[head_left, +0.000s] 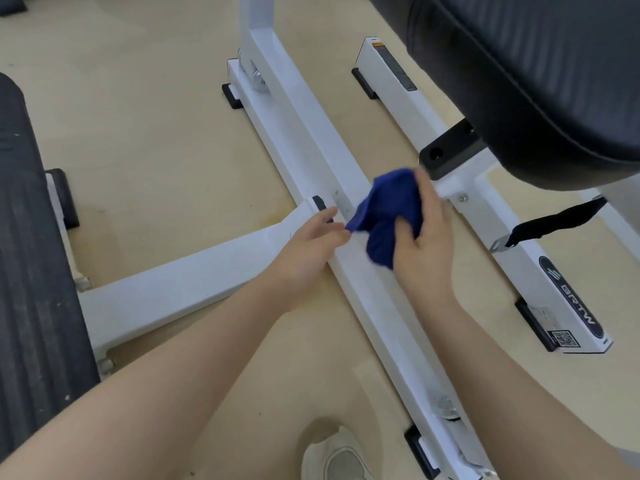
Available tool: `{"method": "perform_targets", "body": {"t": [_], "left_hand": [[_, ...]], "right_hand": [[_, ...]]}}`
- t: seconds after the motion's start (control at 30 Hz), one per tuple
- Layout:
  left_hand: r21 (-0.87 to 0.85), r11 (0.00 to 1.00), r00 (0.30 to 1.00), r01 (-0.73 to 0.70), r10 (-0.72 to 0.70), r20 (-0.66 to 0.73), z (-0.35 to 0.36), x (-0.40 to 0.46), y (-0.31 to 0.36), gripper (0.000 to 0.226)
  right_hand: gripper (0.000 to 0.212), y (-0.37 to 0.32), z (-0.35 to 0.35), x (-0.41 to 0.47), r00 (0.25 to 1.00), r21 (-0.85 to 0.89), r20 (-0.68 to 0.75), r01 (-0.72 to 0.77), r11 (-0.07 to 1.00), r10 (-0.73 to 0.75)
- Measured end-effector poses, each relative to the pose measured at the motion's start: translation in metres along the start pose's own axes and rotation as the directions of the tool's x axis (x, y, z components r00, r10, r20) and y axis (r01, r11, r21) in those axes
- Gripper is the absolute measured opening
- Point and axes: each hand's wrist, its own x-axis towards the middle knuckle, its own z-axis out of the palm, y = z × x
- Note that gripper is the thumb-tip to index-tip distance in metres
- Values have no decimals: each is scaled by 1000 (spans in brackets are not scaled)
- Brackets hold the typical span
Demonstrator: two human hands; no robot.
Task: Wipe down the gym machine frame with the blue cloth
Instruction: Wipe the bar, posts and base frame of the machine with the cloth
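Note:
A white gym machine frame (298,143) lies low on the floor, one long bar running from upper left to lower right with a side branch joining it at the middle. The bunched blue cloth (384,213) sits over the bar near that joint. My right hand (424,233) grips the cloth, thumb curled into its folds. My left hand (308,242) rests over the branch beside the joint, and its fingertips pinch the cloth's left corner.
A black padded seat (540,74) overhangs at the upper right, with a black strap (554,220) hanging below it. A second white bar (568,292) with a label runs along the right. A dark ribbed platform (27,254) fills the left. My shoe (341,455) stands near the bottom.

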Motion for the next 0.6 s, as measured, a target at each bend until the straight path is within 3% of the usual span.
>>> {"method": "perform_targets", "body": {"t": [0.07,0.1,0.17,0.27,0.37,0.5,0.6], "left_hand": [[13,1000,998,16,-15,-58,1,11,2,47],[-9,999,998,32,-32,-62,2,16,3,46],[-52,996,996,69,-72,-55,9,23,4,43],[-93,990,994,106,-109,-30,15,31,2,44],[-122,988,995,97,-98,-4,13,38,-1,47],[-115,987,994,110,-110,4,6,36,-2,52],[-80,987,989,139,-135,59,6,30,-5,50]], "right_hand": [[53,10,1,25,993,-229,49,-97,968,111],[52,18,7,32,971,-429,130,-125,895,198],[65,35,24,27,905,-706,287,-22,708,315],[73,51,40,16,922,-729,354,165,664,160],[72,53,52,34,946,-723,322,224,653,31],[74,51,55,49,923,-725,371,219,653,102],[81,60,19,-6,962,-813,250,146,564,112]]}}
